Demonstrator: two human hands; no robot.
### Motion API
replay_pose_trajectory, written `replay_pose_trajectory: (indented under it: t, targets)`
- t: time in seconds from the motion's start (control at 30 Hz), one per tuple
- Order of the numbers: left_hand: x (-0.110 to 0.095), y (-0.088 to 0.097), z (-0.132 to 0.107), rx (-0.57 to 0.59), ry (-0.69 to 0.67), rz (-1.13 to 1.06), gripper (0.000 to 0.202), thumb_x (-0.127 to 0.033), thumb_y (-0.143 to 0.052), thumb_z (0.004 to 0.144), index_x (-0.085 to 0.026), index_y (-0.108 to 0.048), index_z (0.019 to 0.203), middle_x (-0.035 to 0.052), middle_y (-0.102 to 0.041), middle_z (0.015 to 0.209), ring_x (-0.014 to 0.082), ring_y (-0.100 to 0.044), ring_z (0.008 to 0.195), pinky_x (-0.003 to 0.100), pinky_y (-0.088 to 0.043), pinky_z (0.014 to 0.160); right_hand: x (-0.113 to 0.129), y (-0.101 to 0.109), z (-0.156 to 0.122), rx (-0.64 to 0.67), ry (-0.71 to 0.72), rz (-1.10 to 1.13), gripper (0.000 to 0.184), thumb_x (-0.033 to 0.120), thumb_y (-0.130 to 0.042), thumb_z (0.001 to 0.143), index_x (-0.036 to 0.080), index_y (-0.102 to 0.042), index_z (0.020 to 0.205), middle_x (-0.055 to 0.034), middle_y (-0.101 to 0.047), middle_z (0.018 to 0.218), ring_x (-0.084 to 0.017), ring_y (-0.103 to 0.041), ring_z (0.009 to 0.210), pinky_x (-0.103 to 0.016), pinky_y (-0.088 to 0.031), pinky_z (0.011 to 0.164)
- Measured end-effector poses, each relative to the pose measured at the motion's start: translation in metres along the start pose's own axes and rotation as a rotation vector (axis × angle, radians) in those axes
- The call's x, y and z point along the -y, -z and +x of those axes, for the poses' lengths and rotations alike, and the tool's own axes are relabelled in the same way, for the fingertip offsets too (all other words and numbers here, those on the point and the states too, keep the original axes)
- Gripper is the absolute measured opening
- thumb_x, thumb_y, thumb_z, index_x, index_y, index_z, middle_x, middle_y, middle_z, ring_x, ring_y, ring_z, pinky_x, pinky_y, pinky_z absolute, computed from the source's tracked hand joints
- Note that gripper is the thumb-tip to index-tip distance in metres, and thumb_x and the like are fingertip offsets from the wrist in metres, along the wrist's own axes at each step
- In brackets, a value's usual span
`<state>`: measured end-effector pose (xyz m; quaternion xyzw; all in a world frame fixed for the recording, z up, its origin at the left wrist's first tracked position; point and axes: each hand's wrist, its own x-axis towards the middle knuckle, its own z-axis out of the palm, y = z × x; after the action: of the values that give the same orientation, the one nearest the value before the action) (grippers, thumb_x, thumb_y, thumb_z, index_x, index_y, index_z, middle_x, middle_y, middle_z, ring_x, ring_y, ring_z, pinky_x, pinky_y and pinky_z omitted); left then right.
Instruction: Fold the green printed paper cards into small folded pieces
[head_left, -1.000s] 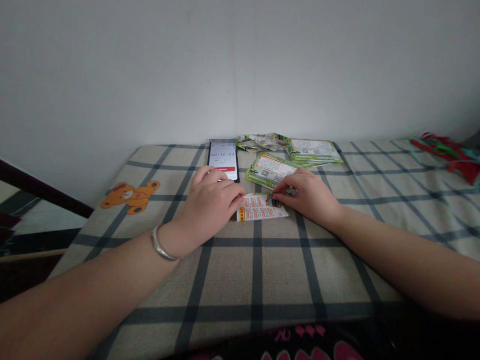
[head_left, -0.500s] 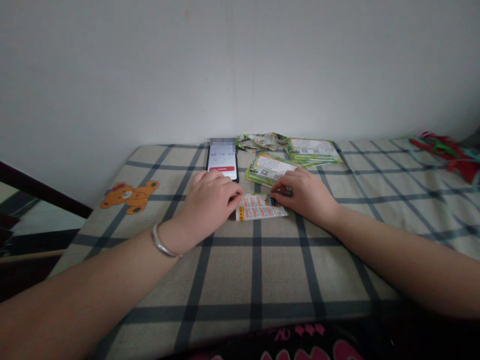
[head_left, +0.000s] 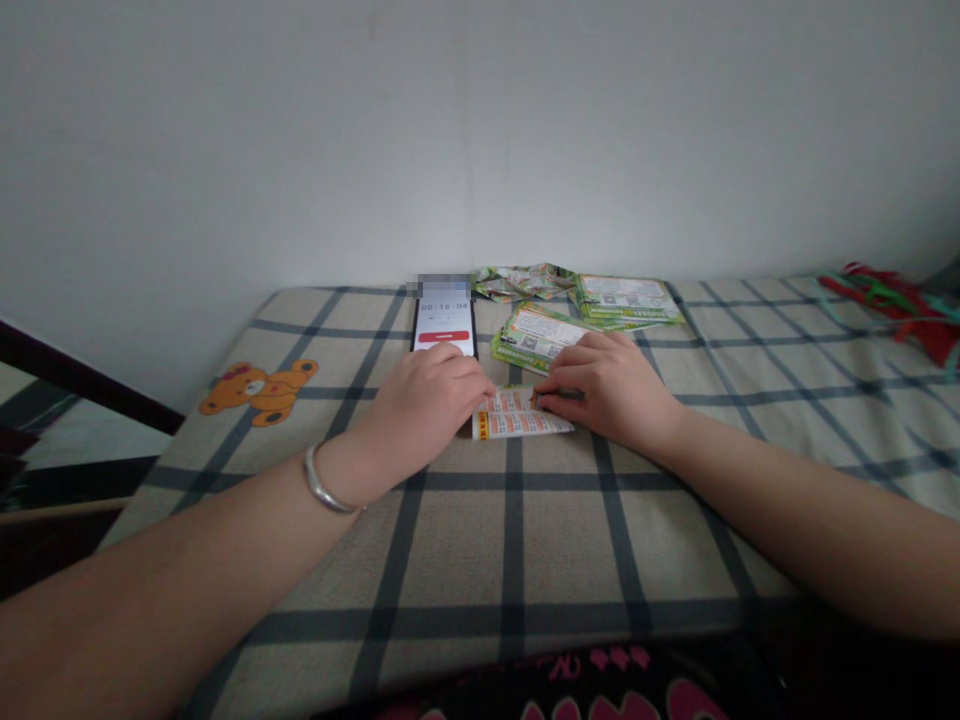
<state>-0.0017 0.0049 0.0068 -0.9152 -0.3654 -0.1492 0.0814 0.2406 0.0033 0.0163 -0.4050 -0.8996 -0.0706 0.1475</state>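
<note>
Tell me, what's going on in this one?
A person is working on a small printed sheet over a checked cloth. The left hand is at its left edge, the right hand at its upper right; how firmly they grip is unclear. Beyond are a lit phone and two piles of green printed cards.

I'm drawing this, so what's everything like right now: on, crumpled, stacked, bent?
phone: on, timer showing
paper: print showing, uncrumpled
wrapping: crumpled
near cards: loosely stacked
far cards: stacked
bracelet: worn
tablecloth: smooth in front, wrinkled at right
red bundle: heaped
left hand: fingers bent, touching the paper
right hand: fingers pinched over the paper
</note>
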Motion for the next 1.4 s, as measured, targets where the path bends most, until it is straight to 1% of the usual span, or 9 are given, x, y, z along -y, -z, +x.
replay_pose_trajectory:
  t: [0.2,0.43,0.53,0.67,0.8,0.9,1.1,1.27,1.4]
  targets:
    - [-0.002,0.005,-0.001,0.056,-0.023,0.042,0.022,-0.034,-0.056,0.093,-0.02,-0.073,0.094,0.0038,-0.069,0.09,0.0207,-0.056,0.092,0.034,-0.043,0.082,0.004,0.002,-0.001,0.021,-0.002,-0.019,0.025,0.049,-0.065,0.084,0.027,-0.075,0.091,-0.0012,-0.07,0.089,-0.023,-0.057,0.09,-0.035,-0.029,0.076]
    - [-0.008,0.011,-0.003,0.098,-0.01,0.107,0.022,-0.036,-0.06,0.09,-0.019,-0.072,0.097,0.0047,-0.068,0.092,0.0229,-0.056,0.092,0.034,-0.043,0.077,0.005,0.0,-0.002,0.021,0.019,-0.061,0.025,0.046,-0.067,0.083,0.024,-0.073,0.091,-0.0031,-0.068,0.086,-0.024,-0.055,0.088,-0.035,-0.03,0.075]
    - [-0.011,0.015,-0.004,0.125,0.001,0.125,0.022,-0.038,-0.06,0.09,-0.02,-0.071,0.098,0.0044,-0.068,0.094,0.024,-0.057,0.093,0.036,-0.044,0.078,0.003,-0.004,0.0,0.031,0.048,0.011,0.021,0.04,-0.068,0.084,0.021,-0.072,0.092,-0.004,-0.066,0.086,-0.022,-0.055,0.086,-0.034,-0.034,0.075]
    - [-0.014,0.019,-0.003,0.141,0.012,0.122,0.023,-0.037,-0.059,0.089,-0.019,-0.069,0.1,0.0048,-0.067,0.097,0.0253,-0.058,0.097,0.038,-0.045,0.081,0.001,-0.009,0.002,0.052,0.155,0.181,0.014,0.029,-0.062,0.089,0.019,-0.071,0.094,-0.0044,-0.064,0.087,-0.019,-0.055,0.085,-0.031,-0.039,0.076]
    - [-0.017,0.022,-0.003,0.169,0.032,0.112,0.024,-0.038,-0.058,0.088,-0.019,-0.067,0.101,0.0054,-0.066,0.099,0.0262,-0.058,0.098,0.04,-0.045,0.082,-0.001,-0.011,0.002,0.053,0.182,0.271,0.015,0.027,-0.059,0.091,0.018,-0.071,0.094,-0.005,-0.065,0.089,-0.019,-0.056,0.086,-0.03,-0.042,0.077]
    - [-0.019,0.023,-0.004,0.184,0.031,0.121,0.026,-0.038,-0.055,0.089,-0.018,-0.066,0.1,0.006,-0.065,0.097,0.0265,-0.058,0.096,0.041,-0.046,0.081,-0.003,-0.012,0.001,0.036,0.196,0.297,0.017,0.03,-0.06,0.091,0.018,-0.071,0.094,-0.0054,-0.066,0.09,-0.019,-0.056,0.087,-0.031,-0.043,0.078]
    - [-0.02,0.021,-0.006,0.202,-0.003,0.164,0.024,-0.039,-0.054,0.09,-0.018,-0.063,0.098,0.0055,-0.062,0.096,0.0264,-0.058,0.095,0.039,-0.046,0.077,-0.007,-0.011,0.001,0.04,0.221,0.298,0.025,0.041,-0.063,0.088,0.02,-0.073,0.097,-0.0054,-0.069,0.095,-0.02,-0.058,0.089,-0.034,-0.043,0.082]
    - [-0.019,0.014,-0.008,0.156,-0.024,0.216,0.02,-0.036,-0.061,0.087,-0.017,-0.06,0.093,0.0062,-0.06,0.095,0.0258,-0.056,0.093,0.037,-0.046,0.076,-0.006,-0.009,0.0,0.045,0.203,0.246,0.026,0.044,-0.061,0.088,0.021,-0.072,0.097,-0.0059,-0.068,0.096,-0.021,-0.057,0.091,-0.034,-0.042,0.081]
    - [-0.021,0.008,-0.011,0.081,-0.076,0.247,0.016,-0.03,-0.056,0.09,-0.015,-0.06,0.096,0.0083,-0.06,0.098,0.0262,-0.056,0.094,0.039,-0.045,0.08,-0.003,-0.008,0.0,0.049,0.194,0.199,0.027,0.044,-0.059,0.09,0.02,-0.07,0.096,-0.0071,-0.067,0.096,-0.022,-0.056,0.091,-0.034,-0.041,0.08]
